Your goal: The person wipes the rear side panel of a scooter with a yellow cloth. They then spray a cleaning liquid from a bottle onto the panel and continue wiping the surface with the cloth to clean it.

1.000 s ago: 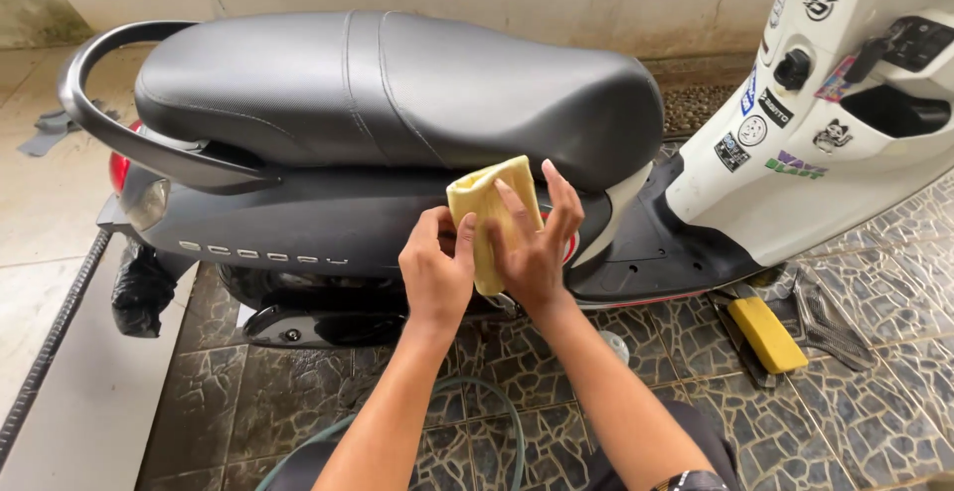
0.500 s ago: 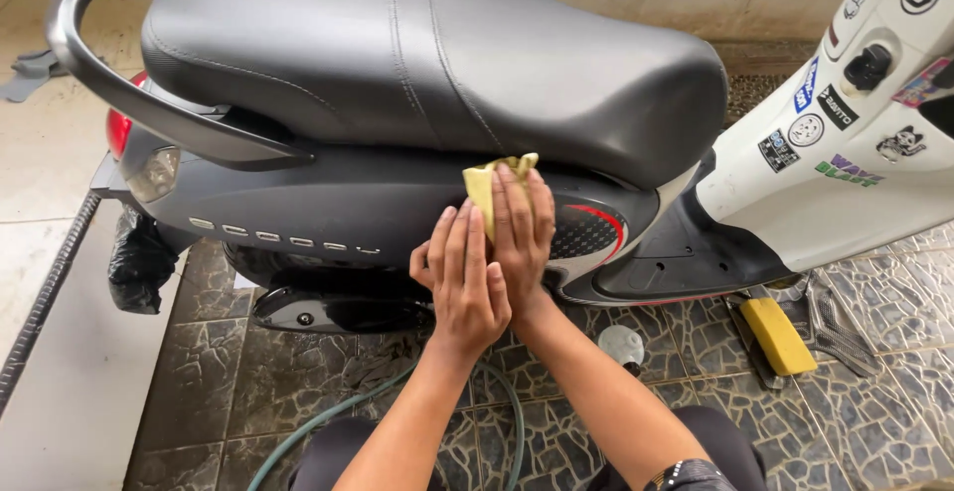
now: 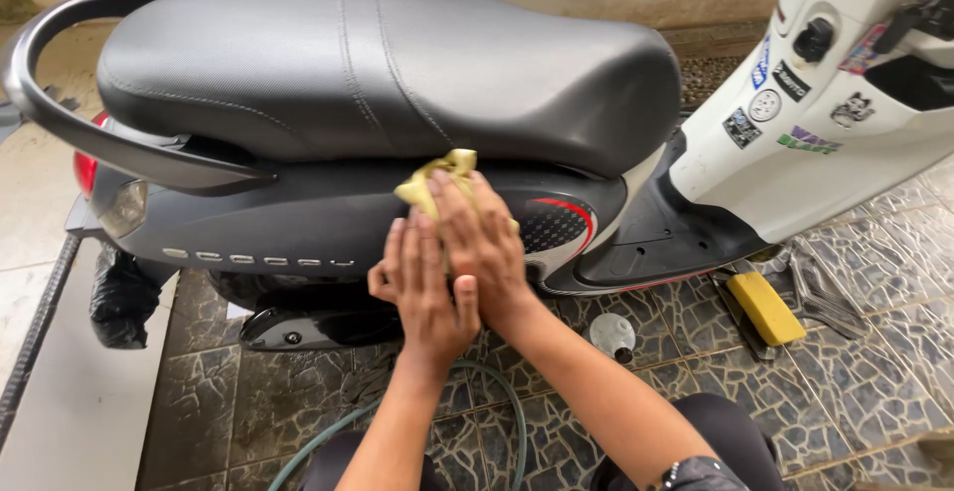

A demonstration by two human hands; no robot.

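- Head view, looking down on a scooter parked on dark stone tiles
- Right hand [image 3: 484,243] flat, fingers [image 3: 459,208] together, pressing a yellow cloth [image 3: 437,179] against the dark grey side panel [image 3: 298,218] just below the black seat [image 3: 397,64]
- Yellow cloth mostly hidden under that palm, crumpled edge poking out above the fingertips, touching the panel close to the seat's lower edge
- Left hand [image 3: 427,287] laid flat just beside and partly under the right, fingers slightly spread, thumb out to the side, resting on the same panel; whether touching the cloth, cannot tell
- Red and white stripe trim [image 3: 566,215] on the panel just right of both hands
- Black grab rail [image 3: 89,133] curving round the rear of the seat, red tail light [image 3: 84,168] beneath
- White front body [image 3: 835,143] to the right, carrying several stickers
- Yellow sponge [image 3: 765,307] on the tiles under the footboard, well apart from the hands
- Small round cap [image 3: 612,334] on the floor near the right forearm
- Green hose [image 3: 497,402] looping across the tiles below both arms
- Black wristband [image 3: 696,473] at the bottom edge
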